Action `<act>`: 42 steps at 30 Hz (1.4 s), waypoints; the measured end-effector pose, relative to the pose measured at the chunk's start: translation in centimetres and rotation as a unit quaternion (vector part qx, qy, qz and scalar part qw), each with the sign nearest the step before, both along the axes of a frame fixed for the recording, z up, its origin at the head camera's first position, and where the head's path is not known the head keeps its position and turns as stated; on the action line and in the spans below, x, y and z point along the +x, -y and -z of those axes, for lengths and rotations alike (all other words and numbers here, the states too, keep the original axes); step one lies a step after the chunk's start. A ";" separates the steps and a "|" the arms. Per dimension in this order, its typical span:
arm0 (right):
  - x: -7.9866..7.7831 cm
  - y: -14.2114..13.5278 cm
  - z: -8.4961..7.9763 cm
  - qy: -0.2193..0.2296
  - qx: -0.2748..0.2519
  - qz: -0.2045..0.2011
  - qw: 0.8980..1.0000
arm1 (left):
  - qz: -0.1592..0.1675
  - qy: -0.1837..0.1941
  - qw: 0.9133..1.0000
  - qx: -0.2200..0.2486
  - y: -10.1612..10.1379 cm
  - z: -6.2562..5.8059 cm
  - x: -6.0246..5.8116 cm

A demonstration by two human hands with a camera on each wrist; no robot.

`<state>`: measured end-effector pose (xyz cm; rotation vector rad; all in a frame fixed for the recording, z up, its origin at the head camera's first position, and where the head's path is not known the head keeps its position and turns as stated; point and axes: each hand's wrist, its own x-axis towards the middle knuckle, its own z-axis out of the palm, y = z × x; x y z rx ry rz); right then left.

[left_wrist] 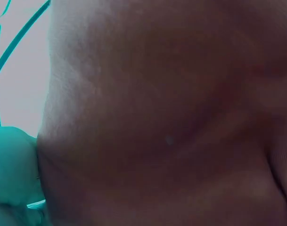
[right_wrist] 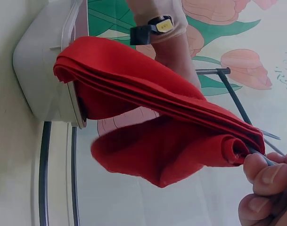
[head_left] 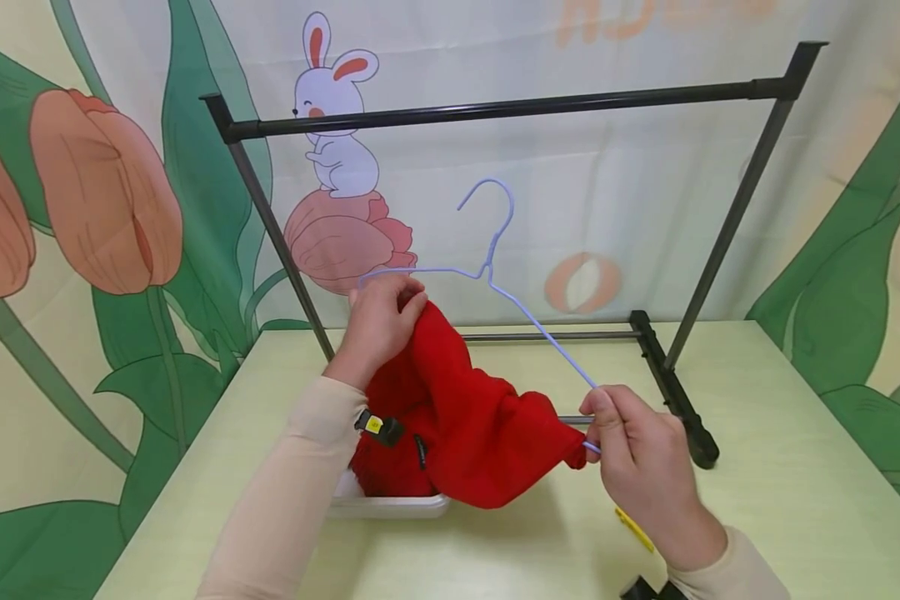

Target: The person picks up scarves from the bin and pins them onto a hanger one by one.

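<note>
lavender hanger [head_left: 487, 265] within curled right fingers [right_wrist: 256, 205]

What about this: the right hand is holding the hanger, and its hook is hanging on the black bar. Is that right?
Not quite. The hook isn't on the black bar; the head view shows it free. The right hand is indeed holding the hanger.
</note>
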<state>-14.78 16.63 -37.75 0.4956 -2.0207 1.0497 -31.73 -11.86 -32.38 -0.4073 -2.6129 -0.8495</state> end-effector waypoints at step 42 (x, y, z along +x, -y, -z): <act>-1.1 0.9 0.6 -0.043 0.043 0.038 0.997 | 0.122 -0.141 0.982 -0.035 -3.4 1.3 11.0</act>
